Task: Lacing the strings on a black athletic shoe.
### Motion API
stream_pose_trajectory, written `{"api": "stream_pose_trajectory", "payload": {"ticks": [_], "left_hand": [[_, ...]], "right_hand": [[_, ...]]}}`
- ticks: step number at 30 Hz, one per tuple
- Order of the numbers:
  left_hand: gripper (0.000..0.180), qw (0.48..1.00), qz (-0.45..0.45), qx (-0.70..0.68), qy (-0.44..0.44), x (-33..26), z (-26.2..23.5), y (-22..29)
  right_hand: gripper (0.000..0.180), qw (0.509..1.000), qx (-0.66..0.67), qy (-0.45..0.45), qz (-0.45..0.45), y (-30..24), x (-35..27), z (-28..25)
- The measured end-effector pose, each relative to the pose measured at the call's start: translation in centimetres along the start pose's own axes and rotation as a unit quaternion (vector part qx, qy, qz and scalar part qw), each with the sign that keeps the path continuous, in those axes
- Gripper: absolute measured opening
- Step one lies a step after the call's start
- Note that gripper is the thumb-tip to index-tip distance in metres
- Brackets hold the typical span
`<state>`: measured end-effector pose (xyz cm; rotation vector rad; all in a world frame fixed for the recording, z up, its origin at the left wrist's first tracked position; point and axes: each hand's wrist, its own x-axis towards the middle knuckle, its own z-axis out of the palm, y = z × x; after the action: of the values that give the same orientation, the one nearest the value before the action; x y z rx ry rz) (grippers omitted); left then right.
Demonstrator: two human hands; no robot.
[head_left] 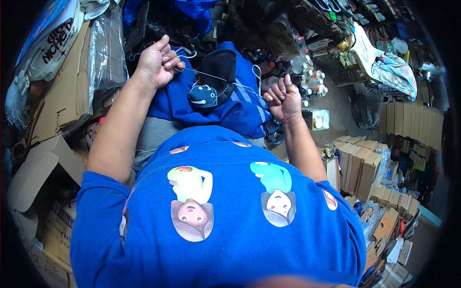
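Note:
A dark navy shoe (204,95) with pale stitching at its toe and a black lining rests on blue cloth (187,111) over my lap. From its toe area a thin pale thread (207,73) runs taut up to my left hand (159,62). That hand is raised at the upper left of the shoe, its fingers curled closed on the thread. To the right of the shoe, my right hand (283,100) is closed too, with the thread leading into its curled fingers. Whether either hand also holds a needle is too small to tell. Neither hand touches the shoe.
Flattened cardboard (65,91) and an open carton (41,175) crowd the left side. Several small white-capped bottles (314,81) stand beyond my right hand. A white plastic chair (362,50) with patterned cloth is at the far right, above stacked boxes (357,163).

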<state>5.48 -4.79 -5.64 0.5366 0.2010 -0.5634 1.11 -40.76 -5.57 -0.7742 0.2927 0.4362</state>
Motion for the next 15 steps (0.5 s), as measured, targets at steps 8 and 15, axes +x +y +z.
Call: {"api": "stream_pose_trajectory", "payload": {"ticks": [8, 15], "left_hand": [[0.027, 0.671, 0.188, 0.674, 0.245, -4.8, 1.8, 3.0], [0.04, 0.435, 0.149, 0.888, -0.009, -5.5, 9.2, -7.6]], "right_hand": [[0.054, 0.682, -0.73, 0.036, -0.016, -6.2, -2.3, -9.0], [0.06, 0.702, -0.685, -0.194, -0.032, -3.9, 3.6, 9.9]]}}
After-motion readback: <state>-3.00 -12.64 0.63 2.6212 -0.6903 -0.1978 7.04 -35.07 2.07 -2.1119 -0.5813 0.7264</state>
